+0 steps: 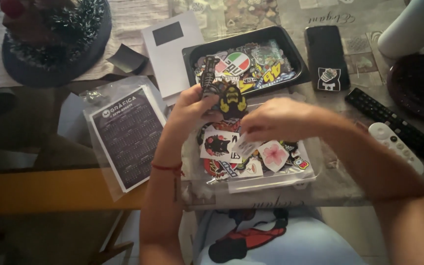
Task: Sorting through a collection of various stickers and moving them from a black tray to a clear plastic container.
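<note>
My left hand [191,105] holds up a few stickers, the front one a dark and yellow figure sticker [230,99], just in front of the black tray [192,53]. My right hand [276,119] pinches a small pale sticker [244,145] over a pile of loose stickers [266,157] lying on a clear plastic bag [271,179]. The black tray behind holds several more coloured stickers. A red string bracelet circles my left wrist.
A dark calendar card in a clear sleeve [126,135] lies at left, a white booklet [170,51] behind it. A black phone [326,56], a black remote [393,125] and a white remote [396,146] lie at right. A dark round dish [418,86] sits far right.
</note>
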